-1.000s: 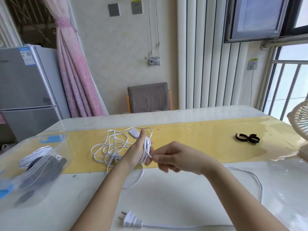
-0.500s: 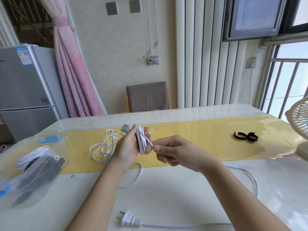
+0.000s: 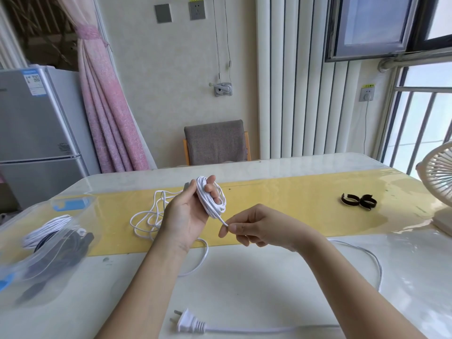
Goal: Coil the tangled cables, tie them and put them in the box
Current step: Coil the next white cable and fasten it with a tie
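Nearest on the surface (image 3: 256, 285), a plug (image 3: 189, 324) with its cable (image 3: 376, 267) trailing right, unwound. Farther in, right hand (image 3: 259, 228) pinching the cable just under the coil (image 3: 212, 199), left hand (image 3: 186, 214) with fingers (image 3: 210, 184) clenched through that part-wound coil, and a loose tangle (image 3: 149, 218) behind. Judged roughly midway on this cable: winding unfinished, ties (image 3: 358, 200) untouched far right, tying and boxing left, though box (image 3: 71, 205) at left already holding coiled cables.

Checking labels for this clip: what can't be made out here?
Head view:
Clear box: cut off by the left edge, blurred; its cables can't be counted.
Cable end behind the left hand: mostly hidden by the fingers.
Plug's cord: passes under the right forearm; its route is hidden.
Black ties: too small to count.
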{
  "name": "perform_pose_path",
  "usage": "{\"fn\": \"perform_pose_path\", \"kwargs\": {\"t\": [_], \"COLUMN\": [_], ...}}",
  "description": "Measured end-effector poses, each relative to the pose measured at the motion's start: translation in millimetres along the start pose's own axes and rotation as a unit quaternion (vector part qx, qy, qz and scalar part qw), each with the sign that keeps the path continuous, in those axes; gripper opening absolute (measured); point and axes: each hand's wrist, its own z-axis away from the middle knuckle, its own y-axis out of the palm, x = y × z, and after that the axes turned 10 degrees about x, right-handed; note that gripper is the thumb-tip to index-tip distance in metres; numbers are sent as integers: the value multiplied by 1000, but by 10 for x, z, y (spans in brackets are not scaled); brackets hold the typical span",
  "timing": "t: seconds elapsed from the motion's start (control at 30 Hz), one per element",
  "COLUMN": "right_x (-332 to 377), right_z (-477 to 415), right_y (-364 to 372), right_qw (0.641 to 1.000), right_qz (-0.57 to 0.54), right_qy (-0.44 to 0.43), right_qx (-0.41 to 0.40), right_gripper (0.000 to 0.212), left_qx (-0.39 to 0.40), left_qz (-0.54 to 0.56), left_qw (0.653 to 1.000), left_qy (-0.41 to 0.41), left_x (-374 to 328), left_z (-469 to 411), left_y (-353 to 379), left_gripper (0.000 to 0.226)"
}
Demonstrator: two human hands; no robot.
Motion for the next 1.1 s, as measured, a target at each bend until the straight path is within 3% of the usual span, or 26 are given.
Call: {"fn": "perform_pose_path", "kwargs": {"t": [0.2,0.37,0.57,0.67,0.8,0.93,1.1], "right_x": [-25,-62,-143,-191,-202,-108,47], "right_z": [19,60,126,214,268,168,144], "right_y": [-39,-104,-252,-364,-465,-385,-253], "right_qw": [1000,999,973,954,946,944,964], "right_qz": [-3,10,94,67,-9,-104,-127], "right_qy": [11,52,159,189,150,90,19], "right_qx": [1,-13,-137,-221,-287,-299,-234], "right_gripper": [21,22,34,46,43,31,30], "left_qx": [14,52,90,107,123,150,59], "left_qz": [86,56,-90,-147,-264,-438,-481], "left_qw": [996,996,979,959,926,856,849], "left_qy": [-21,-39,-158,-219,-240,-231,-209], "left_x": [29,-22,-96,-94,-50,68,167], "left_z": [4,45,107,117,156,194,124], "left_y": [76,75,56,27,15,48,14], "left_gripper": [37,26,38,48,50,59,61]}}
